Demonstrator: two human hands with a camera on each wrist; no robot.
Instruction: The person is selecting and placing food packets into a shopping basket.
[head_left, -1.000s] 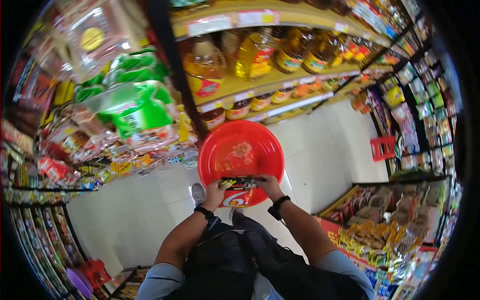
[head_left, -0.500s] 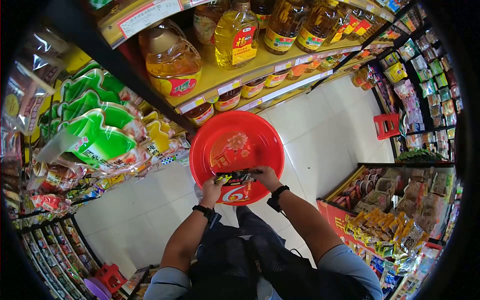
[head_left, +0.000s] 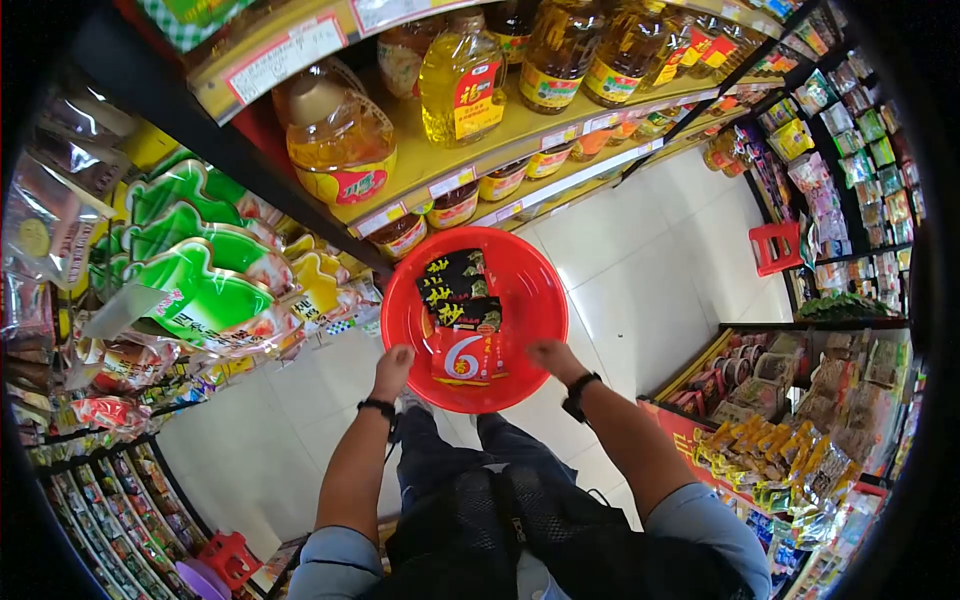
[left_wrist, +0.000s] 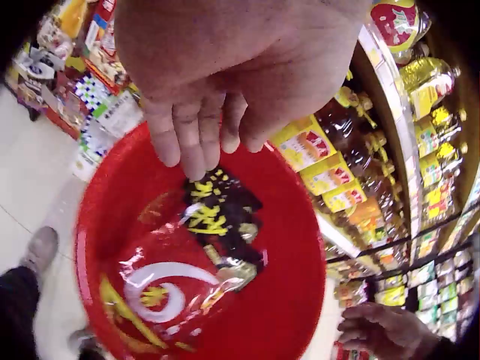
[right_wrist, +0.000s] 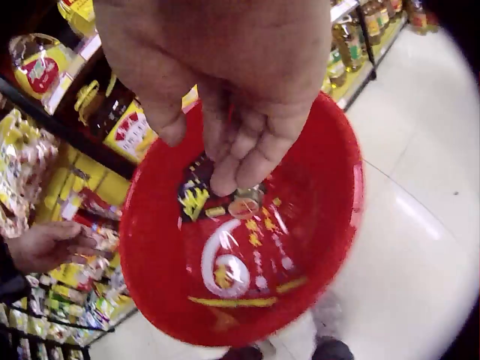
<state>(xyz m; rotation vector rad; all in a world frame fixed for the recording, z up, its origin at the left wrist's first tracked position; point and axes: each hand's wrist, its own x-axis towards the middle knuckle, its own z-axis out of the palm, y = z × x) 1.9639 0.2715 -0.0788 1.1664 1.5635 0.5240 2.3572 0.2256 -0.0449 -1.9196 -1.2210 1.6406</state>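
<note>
A red plastic basin (head_left: 540, 290) stands before the person. Inside lie black packets (head_left: 455, 275) with yellow lettering and a red packet (head_left: 468, 355) bearing a large white 6. One black packet overlaps the top of the red one. At the basin's left rim, the left hand (head_left: 392, 372) holds nothing; its fingers (left_wrist: 189, 139) extend loosely in the left wrist view. Over the right side of the basin is the right hand (head_left: 553, 360), also holding nothing. In the right wrist view its fingers (right_wrist: 244, 154) are bent loosely above the packets.
Shelves with oil bottles (head_left: 465, 95) rise beyond the basin. Green packages (head_left: 205, 285) hang at the left. A low display bin (head_left: 770, 420) of bagged goods stands at the right, and a red stool (head_left: 775, 248) is farther off. Pale tiles (head_left: 640, 260) cover the floor.
The black packet that both hands held over the basin now lies inside it. Both hands have let go and moved apart, left and right, toward the rim.
</note>
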